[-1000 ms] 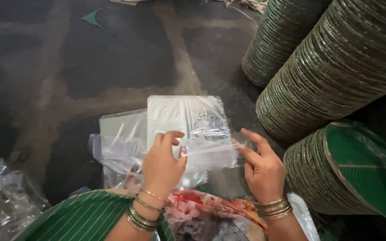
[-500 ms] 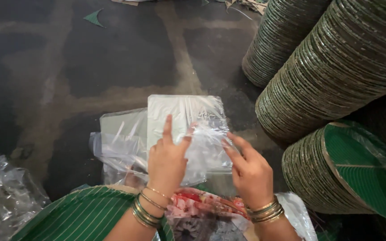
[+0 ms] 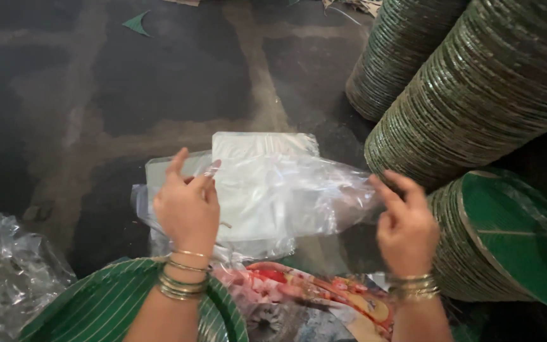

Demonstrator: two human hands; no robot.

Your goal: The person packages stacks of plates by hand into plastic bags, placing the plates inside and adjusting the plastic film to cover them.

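Head view: green striped plate [image 3: 96, 310] at near bottom edge, by left wrist. Left hand [image 3: 186, 209] pinches left edge of clear plastic bag [image 3: 286, 196], thumb and forefinger closed on film, other fingers raised. Right hand [image 3: 406, 228] grips bag's right end, fingers loosely curled on it. Bag stretched between hands above flat pile of clear bags [image 3: 248, 152] on dark floor [image 3: 96, 95]. Crumpled plastic [image 3: 7, 272] at left. Stacks of green disposable plates [image 3: 476, 95] lie at right, beyond right hand.

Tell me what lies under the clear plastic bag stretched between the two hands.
Under the clear plastic bag lies a flat pile of more clear bags on the dark floor. How many are stacked is hidden.
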